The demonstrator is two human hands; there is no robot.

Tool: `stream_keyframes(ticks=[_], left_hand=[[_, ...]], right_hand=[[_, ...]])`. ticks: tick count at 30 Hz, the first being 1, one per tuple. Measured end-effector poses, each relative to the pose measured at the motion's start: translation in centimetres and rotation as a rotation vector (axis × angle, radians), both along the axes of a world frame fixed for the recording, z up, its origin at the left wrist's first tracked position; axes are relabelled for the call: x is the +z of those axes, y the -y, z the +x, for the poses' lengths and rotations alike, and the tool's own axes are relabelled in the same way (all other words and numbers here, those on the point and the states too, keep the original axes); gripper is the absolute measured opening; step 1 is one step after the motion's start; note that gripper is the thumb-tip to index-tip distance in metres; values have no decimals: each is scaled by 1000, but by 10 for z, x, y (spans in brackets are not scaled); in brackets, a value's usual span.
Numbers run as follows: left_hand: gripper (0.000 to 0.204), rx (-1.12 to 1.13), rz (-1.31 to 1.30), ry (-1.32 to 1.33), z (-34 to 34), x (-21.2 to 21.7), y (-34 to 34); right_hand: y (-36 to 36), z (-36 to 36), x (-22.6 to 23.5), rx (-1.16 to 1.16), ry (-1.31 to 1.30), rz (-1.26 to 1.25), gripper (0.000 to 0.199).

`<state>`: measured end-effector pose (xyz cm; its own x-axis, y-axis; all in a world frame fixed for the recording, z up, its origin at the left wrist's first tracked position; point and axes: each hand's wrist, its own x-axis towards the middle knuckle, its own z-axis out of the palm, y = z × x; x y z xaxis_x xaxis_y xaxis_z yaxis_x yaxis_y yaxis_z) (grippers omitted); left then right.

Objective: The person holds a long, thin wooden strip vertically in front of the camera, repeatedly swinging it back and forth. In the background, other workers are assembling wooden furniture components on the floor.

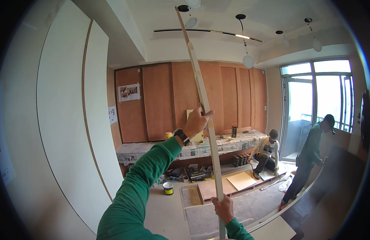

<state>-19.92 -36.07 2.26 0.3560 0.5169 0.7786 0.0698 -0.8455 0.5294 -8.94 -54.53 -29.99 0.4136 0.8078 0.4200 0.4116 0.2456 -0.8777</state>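
Holding a long pale wooden strip point(205, 108) nearly upright, the person has both hands on it. The left hand point(197, 120), raised on a green-sleeved arm with a dark wristwatch point(181, 137), is wrapped around the strip near the picture's centre, fingers curled over its left edge and thumb pointing toward 2 o'clock. The right hand point(223, 209), down at 6 o'clock, is closed around the strip's lower part; only its back and knuckles show, so how tightly it grips is hard to tell.

The strip runs from the bottom edge at 6 o'clock up and slightly left to the ceiling at 12 o'clock, ending close to a dark round ceiling fitting point(183, 8). A few pale tape patches sit along its upper stretch.

Behind it stands a wall of reddish-brown plywood panels point(161, 100), with a low ledge covered in newspaper point(137, 151) beneath. At 9 o'clock tall white panels point(61, 120) lean along the left wall.

On the floor just left of the strip stands a small paint can point(168, 188), with a flat wooden box point(211, 189) beside the strip. At 3 o'clock a crouching person point(267, 154) works near the floor, and a standing person point(311, 160) in a green top bends beside the bright window point(317, 100).
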Motion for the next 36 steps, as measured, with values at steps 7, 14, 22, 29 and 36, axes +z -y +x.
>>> stream_keyframes(ticks=[7,14,22,29,36], left_hand=[[73,34,126,-68,-6,-30,90],[93,1,225,-91,-13,-53,148],[96,-33,271,-128,-14,-70,179],[97,-102,171,-173,-17,-78,199],[100,-107,170,-235,-19,-82,207]], right_hand=[[80,-8,-21,-5,-124,-93,24],[118,-6,-63,-56,22,180,30],[138,-5,-86,-49,-2,148,30],[141,-1,-121,10,-128,163,24],[119,17,-188,92,-313,184,27]])
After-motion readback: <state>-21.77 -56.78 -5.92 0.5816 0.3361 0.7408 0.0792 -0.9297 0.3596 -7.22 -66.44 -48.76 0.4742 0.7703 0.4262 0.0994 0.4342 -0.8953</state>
